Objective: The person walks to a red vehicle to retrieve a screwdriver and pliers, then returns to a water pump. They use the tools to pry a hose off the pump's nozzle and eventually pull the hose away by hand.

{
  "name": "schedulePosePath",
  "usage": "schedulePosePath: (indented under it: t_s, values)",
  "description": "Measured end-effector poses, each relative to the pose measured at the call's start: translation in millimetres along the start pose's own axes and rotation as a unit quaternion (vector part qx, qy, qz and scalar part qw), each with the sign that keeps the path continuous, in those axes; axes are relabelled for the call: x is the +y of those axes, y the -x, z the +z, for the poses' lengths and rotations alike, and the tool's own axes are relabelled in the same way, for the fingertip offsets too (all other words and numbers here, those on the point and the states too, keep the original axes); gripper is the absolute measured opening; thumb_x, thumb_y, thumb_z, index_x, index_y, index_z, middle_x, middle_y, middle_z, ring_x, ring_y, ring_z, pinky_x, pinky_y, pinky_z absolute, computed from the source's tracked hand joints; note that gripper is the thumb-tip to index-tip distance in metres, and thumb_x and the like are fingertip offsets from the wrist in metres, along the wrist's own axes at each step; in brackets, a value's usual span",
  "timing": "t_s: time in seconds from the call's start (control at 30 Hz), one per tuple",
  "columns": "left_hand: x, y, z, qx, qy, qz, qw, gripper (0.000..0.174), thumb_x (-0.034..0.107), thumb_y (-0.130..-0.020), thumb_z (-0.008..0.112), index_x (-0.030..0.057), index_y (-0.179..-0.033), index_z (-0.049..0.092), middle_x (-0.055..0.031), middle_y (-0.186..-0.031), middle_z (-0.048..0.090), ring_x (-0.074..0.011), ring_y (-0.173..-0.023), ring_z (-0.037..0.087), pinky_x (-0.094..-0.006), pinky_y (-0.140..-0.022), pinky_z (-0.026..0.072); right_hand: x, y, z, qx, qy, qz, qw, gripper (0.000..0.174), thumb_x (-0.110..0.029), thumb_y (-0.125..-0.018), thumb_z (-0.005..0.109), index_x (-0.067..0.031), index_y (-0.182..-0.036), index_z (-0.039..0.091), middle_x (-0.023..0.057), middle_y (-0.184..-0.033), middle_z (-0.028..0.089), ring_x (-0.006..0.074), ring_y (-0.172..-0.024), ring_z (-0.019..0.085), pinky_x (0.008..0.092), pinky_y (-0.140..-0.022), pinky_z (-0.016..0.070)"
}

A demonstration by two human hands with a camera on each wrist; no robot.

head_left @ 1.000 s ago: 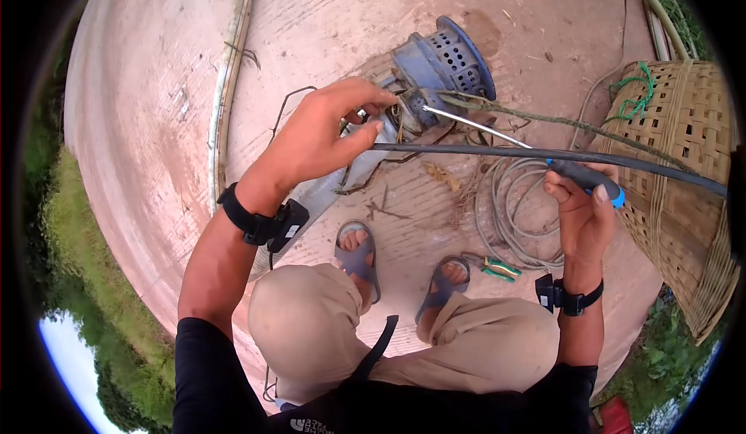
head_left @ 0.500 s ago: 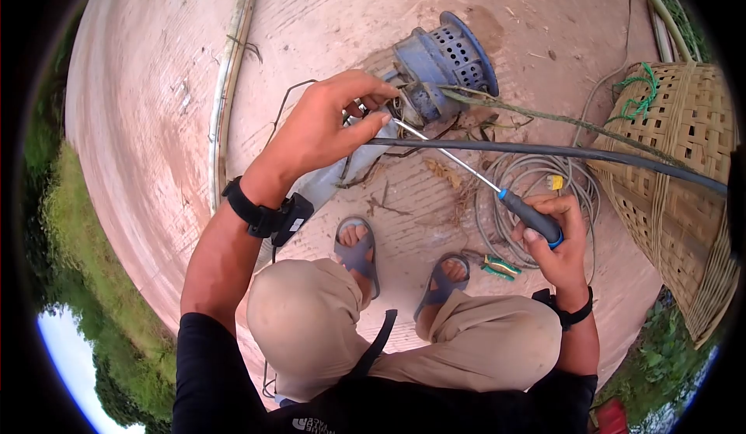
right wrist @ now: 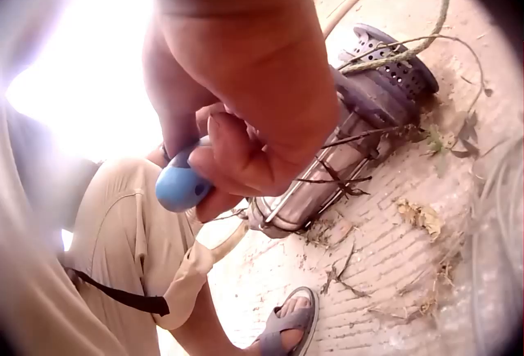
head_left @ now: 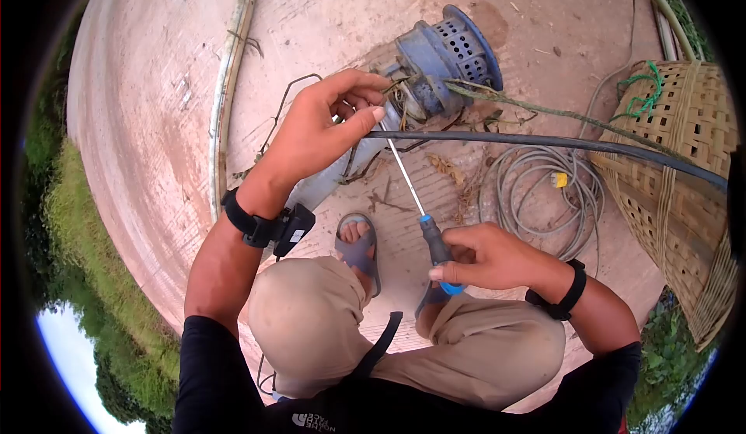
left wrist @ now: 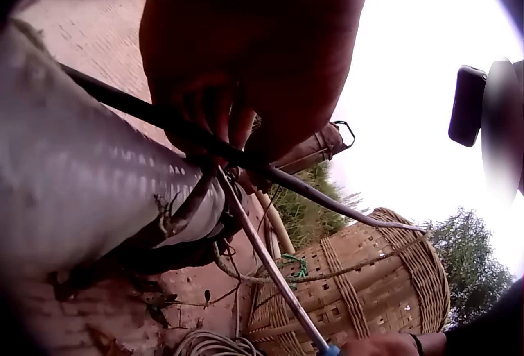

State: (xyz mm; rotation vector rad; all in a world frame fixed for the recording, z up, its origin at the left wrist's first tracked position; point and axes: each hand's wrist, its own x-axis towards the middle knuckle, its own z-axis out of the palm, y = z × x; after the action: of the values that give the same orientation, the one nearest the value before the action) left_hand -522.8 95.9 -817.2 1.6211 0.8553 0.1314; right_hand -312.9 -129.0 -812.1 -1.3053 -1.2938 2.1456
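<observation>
A blue-and-silver submersible pump [head_left: 431,61] lies on its side on the ground, wires and twigs tangled at its neck. My left hand [head_left: 318,131] is at that neck, thumb and bent fingers apart in the head view; I cannot tell whether they pinch anything. A black cable [head_left: 497,139] passes just under the left thumb. My right hand [head_left: 489,255] grips the grey-and-blue handle of a screwdriver [head_left: 404,174]. Its shaft slants up under the cable, the tip by the left thumb. In the right wrist view the handle's blue end [right wrist: 182,185] sticks out of the curled fingers.
A woven bamboo basket [head_left: 668,193] leans at the right, with a rope [head_left: 544,111] running from the pump towards it. Coiled grey cable [head_left: 536,216] with a yellow tag lies by the basket. A long pole [head_left: 225,92] lies at the left. Sandalled feet [head_left: 357,247] are below the pump.
The right hand has swung left and inward with the screwdriver, turning the shaft from near sideways to steep. Its tip has moved from the pump's flange to the left thumb. The left hand stays near the neck.
</observation>
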Motion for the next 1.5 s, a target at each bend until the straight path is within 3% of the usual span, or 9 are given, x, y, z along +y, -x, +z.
schedulePosePath:
  t_s: [0.07, 0.27, 0.5, 0.73, 0.8, 0.93, 1.2, 1.27, 1.5]
  values:
    - [3, 4, -1, -0.001, 0.013, -0.002, 1.000, 0.038, 0.005, -0.093, 0.066, -0.0015, -0.131, 0.061, -0.0067, -0.112, 0.065, -0.0110, -0.100, 0.060, -0.0261, -0.086, 0.0509, -14, -19, 3, -0.049, -0.112, 0.072, 0.990, 0.042, -0.034, -0.092, 0.072, -0.0011, -0.113, 0.058, 0.0090, -0.073, 0.067, 0.0174, -0.062, 0.067, 0.0329, -0.054, 0.0511]
    - [5, 16, 5, 0.019, 0.015, 0.062, 0.998, 0.045, 0.006, -0.092, 0.068, -0.0004, -0.135, 0.057, -0.0088, -0.127, 0.055, -0.0142, -0.108, 0.058, -0.0285, -0.091, 0.0504, 10, -72, 45, -0.115, -0.282, 0.080, 0.949, 0.040, -0.021, -0.096, 0.071, -0.0011, -0.126, 0.053, 0.0118, -0.102, 0.069, 0.0178, -0.080, 0.071, 0.0317, -0.070, 0.0606]
    - [-4, 20, 5, 0.030, -0.020, 0.126, 0.991, 0.056, 0.006, -0.079, 0.078, 0.0017, -0.132, 0.060, -0.0106, -0.118, 0.061, -0.0205, -0.105, 0.062, -0.0322, -0.090, 0.0515, 3, -88, 55, -0.132, -0.319, 0.061, 0.937, 0.042, -0.015, -0.095, 0.068, -0.0021, -0.128, 0.045, 0.0143, -0.102, 0.070, 0.0183, -0.076, 0.073, 0.0299, -0.066, 0.0624]
    - [-6, 17, 5, 0.028, -0.025, 0.123, 0.992, 0.052, 0.004, -0.080, 0.076, 0.0032, -0.130, 0.062, -0.0104, -0.115, 0.062, -0.0203, -0.103, 0.061, -0.0314, -0.088, 0.0509, 13, -101, 68, -0.045, -0.310, 0.047, 0.948, 0.037, -0.011, -0.095, 0.068, -0.0016, -0.124, 0.047, 0.0130, -0.097, 0.069, 0.0172, -0.075, 0.073, 0.0301, -0.063, 0.0613]
    - [-5, 17, 2, -0.015, -0.029, 0.088, 0.996, 0.055, 0.007, -0.086, 0.075, 0.0022, -0.137, 0.057, -0.0092, -0.128, 0.055, -0.0169, -0.112, 0.056, -0.0306, -0.096, 0.0470, 16, -104, 73, -0.030, -0.318, 0.048, 0.946, 0.036, -0.012, -0.095, 0.069, -0.0007, -0.122, 0.047, 0.0131, -0.095, 0.069, 0.0176, -0.074, 0.073, 0.0303, -0.062, 0.0615]
    - [-6, 16, 2, -0.017, -0.031, 0.089, 0.995, 0.053, 0.006, -0.087, 0.074, 0.0021, -0.137, 0.057, -0.0096, -0.129, 0.056, -0.0171, -0.112, 0.056, -0.0305, -0.095, 0.0470, 19, -116, 78, -0.002, -0.332, 0.019, 0.943, 0.034, -0.013, -0.094, 0.070, 0.0026, -0.113, 0.047, 0.0153, -0.095, 0.069, 0.0191, -0.074, 0.073, 0.0308, -0.061, 0.0617]
    - [-4, 17, 8, 0.042, -0.065, 0.146, 0.986, 0.052, -0.003, -0.079, 0.073, 0.0045, -0.129, 0.063, -0.0108, -0.120, 0.064, -0.0206, -0.100, 0.062, -0.0305, -0.086, 0.0513, 12, -119, 83, 0.047, -0.275, 0.002, 0.960, 0.033, -0.013, -0.094, 0.071, 0.0024, -0.109, 0.046, 0.0138, -0.091, 0.068, 0.0186, -0.071, 0.072, 0.0304, -0.056, 0.0594]
    - [-7, 17, 9, 0.048, -0.078, 0.148, 0.985, 0.051, -0.003, -0.079, 0.073, 0.0045, -0.129, 0.063, -0.0115, -0.121, 0.064, -0.0216, -0.100, 0.063, -0.0311, -0.086, 0.0518, 4, -118, 88, 0.031, -0.356, -0.003, 0.934, 0.034, -0.014, -0.093, 0.072, 0.0020, -0.109, 0.046, 0.0121, -0.089, 0.068, 0.0172, -0.068, 0.071, 0.0297, -0.055, 0.0574]
    - [-13, 21, 12, 0.075, -0.110, 0.178, 0.975, 0.047, -0.005, -0.079, 0.069, 0.0032, -0.125, 0.065, -0.0151, -0.125, 0.065, -0.0277, -0.108, 0.065, -0.0336, -0.088, 0.0544, -5, -107, 83, -0.015, -0.324, -0.028, 0.946, 0.031, -0.014, -0.096, 0.070, -0.0003, -0.116, 0.050, 0.0083, -0.095, 0.067, 0.0125, -0.080, 0.068, 0.0267, -0.068, 0.0551]
